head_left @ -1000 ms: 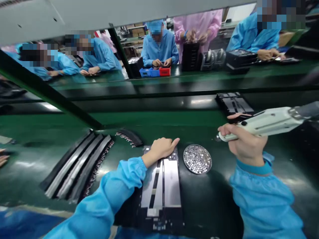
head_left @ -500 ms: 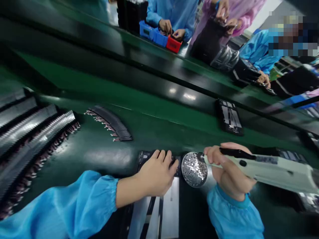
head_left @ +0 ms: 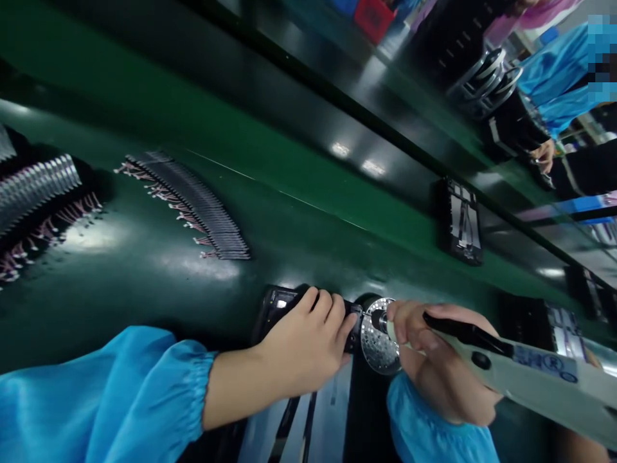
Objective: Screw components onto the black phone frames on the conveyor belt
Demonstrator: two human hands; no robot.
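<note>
My left hand (head_left: 303,347) rests with curled fingers on the top edge of a dark flat panel (head_left: 279,302) with silvery strips, pressing it to the green bench. My right hand (head_left: 434,360) grips a pale electric screwdriver (head_left: 525,373); its tip sits over a round metal dish of small screws (head_left: 378,337) just right of the panel. Both sleeves are blue.
A fanned row of thin dark parts with reddish wire ends (head_left: 193,206) lies to the upper left, and more rows (head_left: 33,193) at the far left. Another dark panel (head_left: 460,222) lies on the belt beyond. Other people in blue sleeves (head_left: 554,71) work across the line.
The view has swung down and closer to the bench. My right hand brought the screwdriver tip down from above the bench to the screw dish. My left hand stayed on the panel.
</note>
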